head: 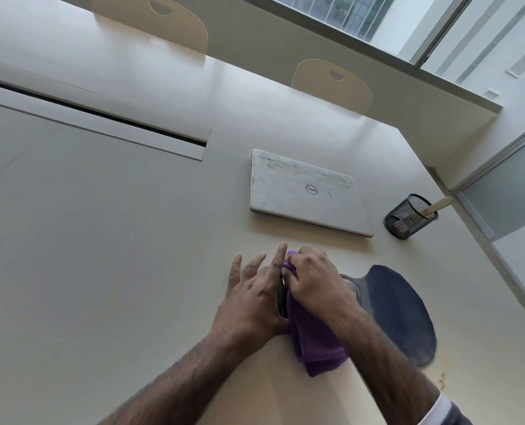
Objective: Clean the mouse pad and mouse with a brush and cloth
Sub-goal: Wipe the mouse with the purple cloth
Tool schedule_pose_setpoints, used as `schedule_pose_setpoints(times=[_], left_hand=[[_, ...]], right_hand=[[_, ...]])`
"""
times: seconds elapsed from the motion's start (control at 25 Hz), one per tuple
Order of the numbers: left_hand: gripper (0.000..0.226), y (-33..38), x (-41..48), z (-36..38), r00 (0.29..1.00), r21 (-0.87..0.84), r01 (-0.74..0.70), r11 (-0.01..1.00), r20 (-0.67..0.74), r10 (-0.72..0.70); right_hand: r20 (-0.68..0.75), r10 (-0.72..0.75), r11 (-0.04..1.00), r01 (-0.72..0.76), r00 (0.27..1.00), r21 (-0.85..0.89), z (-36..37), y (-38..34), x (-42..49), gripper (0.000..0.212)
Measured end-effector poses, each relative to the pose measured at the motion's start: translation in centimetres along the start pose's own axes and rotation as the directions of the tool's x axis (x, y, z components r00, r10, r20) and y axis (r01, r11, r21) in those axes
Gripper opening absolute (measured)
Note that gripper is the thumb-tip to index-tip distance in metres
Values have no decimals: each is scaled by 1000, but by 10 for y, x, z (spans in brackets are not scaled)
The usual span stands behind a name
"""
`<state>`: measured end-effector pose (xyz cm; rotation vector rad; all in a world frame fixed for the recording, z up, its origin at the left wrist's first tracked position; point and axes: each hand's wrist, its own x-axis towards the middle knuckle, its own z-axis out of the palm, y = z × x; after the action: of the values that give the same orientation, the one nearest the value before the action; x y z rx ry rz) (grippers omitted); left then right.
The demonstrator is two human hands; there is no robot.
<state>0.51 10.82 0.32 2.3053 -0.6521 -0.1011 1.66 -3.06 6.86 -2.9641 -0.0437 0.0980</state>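
— Forearms nearest us, both reaching in over the table (102,240), a white cuff (439,407) showing on the right one. What are the hands at?

— Right hand (313,280) is curled tight round a bunched purple cloth (316,345), pressing it down on the mouse (282,299). Only a dark sliver of the mouse shows, between the two hands; the rest is under cloth and knuckles.

— And the left hand (252,289)?

— Fingers straight and spread, nothing gripped. It lies flat on the table right against the mouse's side, I'd say to brace it. Whether the thumb hooks round the mouse, I can't tell.

— So where are we in the job?

— Wiping the mouse with the cloth, by my reckoning. The mouse pad (399,317) lies just to the right, dark blue, partly behind the right wrist, and the mouse seems to sit off it on the bare table. Whether the pad has had its turn, I can't say from here.

— Where's the brush?

— Not in either hand. A pale handle (439,205) leans out of the mesh cup (406,220) to the right of the closed laptop (304,191). That may be it, but its head is hidden.

— Next move?

— Probably turning the mouse to reach its sides and underside, so the left hand would need to close on it properly while the cloth works round. A loose tail of cloth hangs toward us, and it could drag if the wipe gets wide.
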Motion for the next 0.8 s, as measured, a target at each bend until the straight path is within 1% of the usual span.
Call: schedule_pose_setpoints(times=[0.28, 0.48, 0.56, 0.68, 0.8], left_hand=[[114, 1, -7, 8, 990, 44, -38, 998, -134, 43], [109, 0, -9, 15, 980, 84, -11, 996, -197, 28], [112, 2, -10, 12, 985, 56, 16, 998, -174, -6], [121, 3, -8, 5, 995, -5, 66, 998, -77, -67], [124, 5, -4, 1, 996, -12, 92, 996, -18, -93]], right_hand=[[12, 0, 1000, 1, 1000, -20, 0, 1, 1, 29], [2, 30, 1000, -30, 1000, -1, 3, 5, 3, 29], [-10, 31, 1000, -31, 999, 3, 4, 8, 4, 28], [-35, 18, 1000, -18, 999, 6, 8, 9, 1, 28], [-50, -15, 1000, 15, 999, 0, 8, 8, -6, 27]])
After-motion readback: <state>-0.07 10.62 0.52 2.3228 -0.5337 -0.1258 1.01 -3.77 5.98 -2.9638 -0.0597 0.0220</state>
